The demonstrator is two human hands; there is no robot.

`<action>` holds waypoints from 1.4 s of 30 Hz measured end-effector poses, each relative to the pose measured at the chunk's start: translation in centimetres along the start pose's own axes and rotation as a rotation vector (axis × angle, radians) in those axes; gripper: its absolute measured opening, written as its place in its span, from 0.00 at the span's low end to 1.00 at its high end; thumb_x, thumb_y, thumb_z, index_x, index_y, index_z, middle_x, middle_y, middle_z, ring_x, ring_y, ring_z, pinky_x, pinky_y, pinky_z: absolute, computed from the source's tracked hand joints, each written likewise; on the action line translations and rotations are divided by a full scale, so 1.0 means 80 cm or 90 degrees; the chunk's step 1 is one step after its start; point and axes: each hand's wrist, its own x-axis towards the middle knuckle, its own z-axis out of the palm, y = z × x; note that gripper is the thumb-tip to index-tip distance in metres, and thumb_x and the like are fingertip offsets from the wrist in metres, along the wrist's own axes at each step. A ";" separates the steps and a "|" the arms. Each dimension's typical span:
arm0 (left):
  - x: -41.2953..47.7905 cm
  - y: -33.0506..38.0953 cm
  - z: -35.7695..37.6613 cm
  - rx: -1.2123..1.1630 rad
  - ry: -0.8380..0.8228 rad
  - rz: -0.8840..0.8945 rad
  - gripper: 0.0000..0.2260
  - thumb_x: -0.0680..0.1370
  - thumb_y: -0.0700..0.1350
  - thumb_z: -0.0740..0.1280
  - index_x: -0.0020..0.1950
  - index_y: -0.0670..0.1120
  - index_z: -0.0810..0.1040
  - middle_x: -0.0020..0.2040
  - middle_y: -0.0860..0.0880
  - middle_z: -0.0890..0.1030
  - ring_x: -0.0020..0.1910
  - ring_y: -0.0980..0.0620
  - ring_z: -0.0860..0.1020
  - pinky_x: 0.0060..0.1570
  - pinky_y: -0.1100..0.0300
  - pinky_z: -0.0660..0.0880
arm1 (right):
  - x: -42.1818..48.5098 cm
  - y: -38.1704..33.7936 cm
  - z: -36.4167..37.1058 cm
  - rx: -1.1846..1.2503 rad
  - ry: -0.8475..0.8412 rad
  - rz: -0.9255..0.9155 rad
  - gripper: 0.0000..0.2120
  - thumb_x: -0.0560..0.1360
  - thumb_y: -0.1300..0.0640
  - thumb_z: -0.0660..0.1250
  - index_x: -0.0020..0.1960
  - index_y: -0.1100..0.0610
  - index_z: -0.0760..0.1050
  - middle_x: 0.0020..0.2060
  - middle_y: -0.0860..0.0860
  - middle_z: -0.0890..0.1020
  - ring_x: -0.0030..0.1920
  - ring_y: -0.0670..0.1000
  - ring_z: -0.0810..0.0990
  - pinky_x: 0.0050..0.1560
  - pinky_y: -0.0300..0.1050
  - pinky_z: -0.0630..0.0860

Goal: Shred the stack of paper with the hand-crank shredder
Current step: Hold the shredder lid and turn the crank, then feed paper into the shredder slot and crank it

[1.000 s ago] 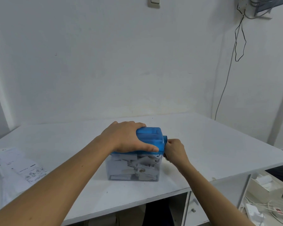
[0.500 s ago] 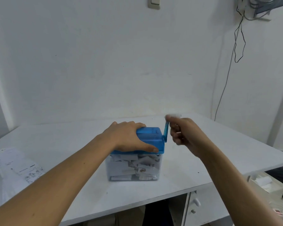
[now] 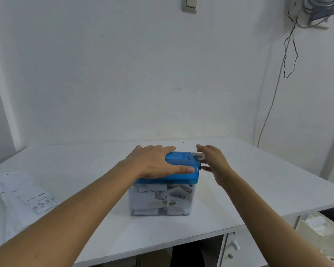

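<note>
I read the hand-crank shredder (image 3: pixel 183 171) as standing upright near the middle of the bench (image 3: pixel 258 180), its blue lid seated on a clear bin (image 3: pixel 143 201) packed with white paper strips (image 3: pixel 173 193). The left hand (image 3: pixel 154 162) lies flat on the lid with fingers straight and spread, thumb along the near edge, and covers the lid's left half. The right hand (image 3: pixel 214 162) sits just beside the lid's right end, thumb raised and fingers pointing at the shredder. A pale crank knob (image 3: pixel 199 156) shows between thumb and fingers. That area is blurred, so I cannot tell whether the hand pinches the knob or only lies against it; the crank arm is hidden. The stack of paper (image 3: pixel 25 191) lies flat at the bench's left end, well apart from both hands. Its top sheet carries printed lines and small diagrams, too small for me to read.
</note>
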 end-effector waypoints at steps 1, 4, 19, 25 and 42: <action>0.001 0.000 -0.002 -0.014 -0.004 -0.006 0.49 0.65 0.85 0.48 0.81 0.61 0.57 0.77 0.54 0.68 0.74 0.48 0.68 0.72 0.46 0.62 | 0.001 -0.005 -0.001 -0.002 0.030 -0.023 0.10 0.81 0.49 0.64 0.55 0.56 0.77 0.54 0.53 0.81 0.56 0.54 0.79 0.54 0.49 0.77; 0.009 0.002 -0.012 -0.099 -0.021 -0.020 0.35 0.78 0.73 0.52 0.82 0.58 0.58 0.82 0.54 0.59 0.80 0.47 0.58 0.76 0.44 0.54 | -0.006 -0.028 -0.001 -0.049 0.061 -0.113 0.06 0.80 0.54 0.65 0.52 0.56 0.78 0.49 0.50 0.81 0.54 0.52 0.79 0.48 0.44 0.74; -0.069 -0.176 -0.065 -0.196 0.237 -0.107 0.09 0.81 0.51 0.69 0.60 0.53 0.84 0.57 0.56 0.82 0.52 0.57 0.79 0.51 0.60 0.74 | -0.093 -0.164 0.146 -0.339 -0.293 -0.352 0.06 0.78 0.52 0.68 0.50 0.53 0.80 0.45 0.50 0.83 0.44 0.47 0.79 0.45 0.43 0.75; -0.137 -0.293 -0.030 -0.256 0.226 -0.263 0.03 0.79 0.48 0.71 0.48 0.56 0.84 0.47 0.58 0.84 0.47 0.58 0.81 0.43 0.62 0.74 | -0.120 -0.135 0.248 -0.383 -0.387 -0.375 0.04 0.77 0.52 0.69 0.46 0.52 0.79 0.43 0.47 0.82 0.47 0.48 0.80 0.43 0.41 0.73; -0.219 -0.374 0.118 -0.132 0.293 -0.344 0.08 0.84 0.51 0.62 0.62 0.51 0.71 0.60 0.55 0.71 0.59 0.55 0.68 0.57 0.57 0.71 | -0.152 -0.023 0.441 -0.647 -0.476 -0.230 0.34 0.65 0.27 0.70 0.54 0.55 0.73 0.56 0.54 0.73 0.54 0.55 0.75 0.49 0.51 0.75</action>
